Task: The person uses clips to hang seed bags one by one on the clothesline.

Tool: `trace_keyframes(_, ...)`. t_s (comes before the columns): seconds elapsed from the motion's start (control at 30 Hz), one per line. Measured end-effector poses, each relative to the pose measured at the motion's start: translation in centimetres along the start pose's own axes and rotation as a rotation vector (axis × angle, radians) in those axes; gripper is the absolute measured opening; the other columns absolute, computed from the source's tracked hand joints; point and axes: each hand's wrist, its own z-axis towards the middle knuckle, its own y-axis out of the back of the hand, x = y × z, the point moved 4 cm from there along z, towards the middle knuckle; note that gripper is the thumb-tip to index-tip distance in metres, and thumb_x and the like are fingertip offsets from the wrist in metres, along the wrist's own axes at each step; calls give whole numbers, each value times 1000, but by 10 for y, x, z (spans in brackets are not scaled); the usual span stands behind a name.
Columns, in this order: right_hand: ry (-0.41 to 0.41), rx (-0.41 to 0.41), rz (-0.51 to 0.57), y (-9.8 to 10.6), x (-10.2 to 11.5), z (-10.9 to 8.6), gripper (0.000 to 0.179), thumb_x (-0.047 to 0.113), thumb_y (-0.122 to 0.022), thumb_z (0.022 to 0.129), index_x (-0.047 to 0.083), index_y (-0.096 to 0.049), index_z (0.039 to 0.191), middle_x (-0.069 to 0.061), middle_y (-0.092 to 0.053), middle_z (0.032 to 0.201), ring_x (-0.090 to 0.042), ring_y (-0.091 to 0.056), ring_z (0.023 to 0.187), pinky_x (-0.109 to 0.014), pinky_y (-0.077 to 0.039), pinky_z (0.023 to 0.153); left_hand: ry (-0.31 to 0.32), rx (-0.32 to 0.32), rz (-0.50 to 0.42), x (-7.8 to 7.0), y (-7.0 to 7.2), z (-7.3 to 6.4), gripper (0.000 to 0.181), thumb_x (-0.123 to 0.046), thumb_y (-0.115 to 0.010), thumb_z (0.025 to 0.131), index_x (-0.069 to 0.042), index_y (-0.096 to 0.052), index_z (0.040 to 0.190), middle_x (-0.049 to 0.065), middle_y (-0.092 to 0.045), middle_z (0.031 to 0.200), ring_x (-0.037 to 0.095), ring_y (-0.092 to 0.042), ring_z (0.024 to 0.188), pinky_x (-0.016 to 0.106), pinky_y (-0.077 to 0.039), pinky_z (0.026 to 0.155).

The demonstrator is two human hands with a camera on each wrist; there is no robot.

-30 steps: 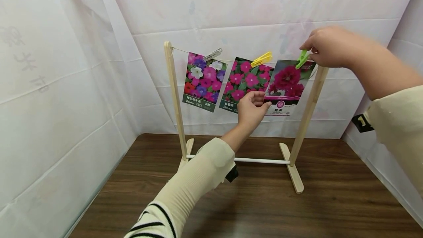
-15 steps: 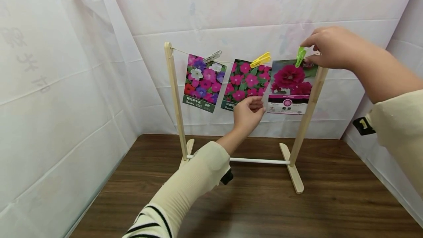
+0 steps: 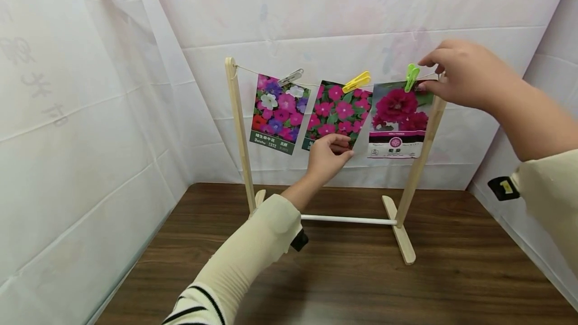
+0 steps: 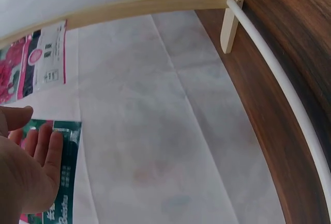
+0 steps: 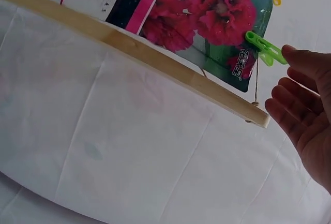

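A seed packet with dark pink double blooms (image 3: pixel 397 114) hangs at the right end of the string, held by a green clothespin (image 3: pixel 411 77). My right hand (image 3: pixel 469 76) is just right of that clothespin, thumb and fingers spread apart; in the right wrist view the thumb tip is right at the clothespin's end. My left hand (image 3: pixel 328 157), fingers loosely bent and holding nothing, is in front of the middle packet (image 3: pixel 340 109), hiding part of its lower edge. A yellow clothespin (image 3: pixel 357 82) holds that middle packet.
A third packet with mixed petunias (image 3: pixel 279 114) hangs on the left under a grey clothespin (image 3: pixel 290 77). The wooden stand's posts (image 3: pixel 239 134) carry the string, with a white crossbar (image 3: pixel 347 219) low between them. It stands on a brown table (image 3: pixel 361 285) before white cloth.
My right hand has let go of the green clothespin and drawn back to the right. My left hand has moved left and slightly down from the right packet, which now hangs straighter.
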Motion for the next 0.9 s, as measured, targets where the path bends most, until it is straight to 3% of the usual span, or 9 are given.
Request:
trace_keyframes(0.17,13,-100,43,1,-2,-10,38,4,-75,83,-10,-61,115,-26,-58,106,-39,-59,90,-54,-48,75,-37,19,-5,-1,8,1,24,-2,-77,83,-2,-71,106,8,-70,93,13,-68,80,21,-55,68)
trace_keyframes(0.37,66,-174,42,2,-1,-21,35,1,-77,80,-8,-64,111,-21,-60,99,-34,-60,83,-26,-41,67,-51,106,34,-2,14,2,26,-7,-78,83,-3,-70,108,9,-71,99,13,-69,84,23,-54,67)
trace_keyframes(0.47,75,-195,49,0,1,-27,34,0,-78,78,-8,-65,109,-20,-60,95,-33,-59,82,-20,-38,65,-60,140,40,-3,17,1,27,-8,-78,83,-2,-70,108,10,-72,103,13,-69,85,23,-54,67)
trace_keyframes(0.73,172,-268,61,-10,10,-43,42,-3,-84,67,-7,-67,104,-18,-64,88,-32,-61,78,-33,-42,64,-125,226,104,-6,30,-2,30,-8,-78,84,-2,-68,111,11,-67,108,15,-67,90,23,-54,72)
trace_keyframes(0.9,215,-282,88,-17,14,-52,43,-5,-84,63,-8,-67,103,-17,-65,88,-30,-61,76,-28,-41,65,-126,258,171,-6,38,-5,28,-7,-76,85,-2,-68,111,11,-65,108,18,-66,92,21,-54,75)
